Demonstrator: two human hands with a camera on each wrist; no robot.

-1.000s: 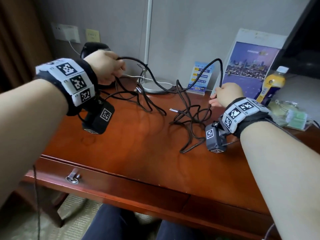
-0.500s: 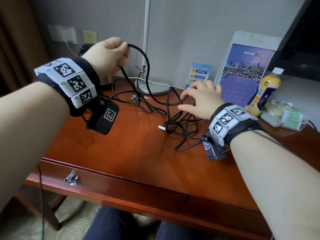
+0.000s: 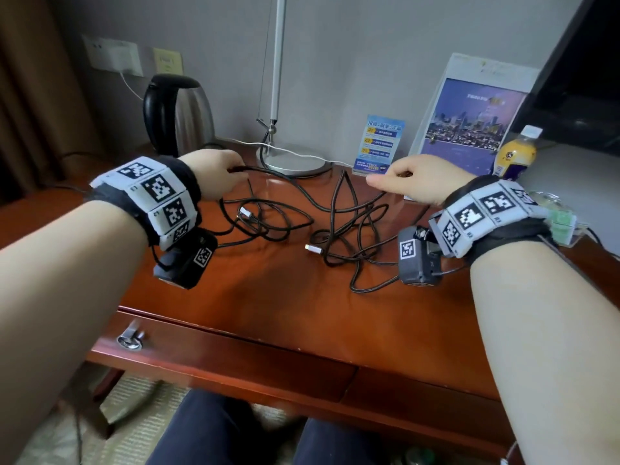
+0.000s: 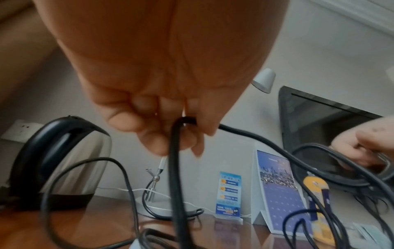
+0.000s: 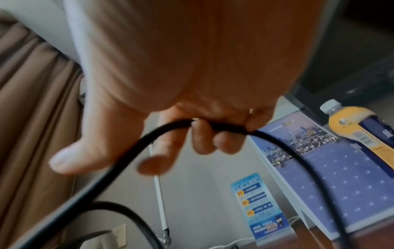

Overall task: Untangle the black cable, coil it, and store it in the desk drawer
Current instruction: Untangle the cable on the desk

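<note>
Both hands pinch the black cable (image 3: 302,199) to draw its loops apart: left hand (image 3: 214,172) at ten o'clock on the desk (image 3: 268,313), right hand (image 3: 416,179) at two, fingers curled round strands. Tangles lie between; the drawer (image 3: 218,357) remains closed.

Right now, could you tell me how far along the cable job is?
Early. Nothing looks finished: the black cable still lies in crossing loops on the desk. In hand: the left hand and right hand each grip a strand. Left: coiling, storing; the drawer is closed.
</note>
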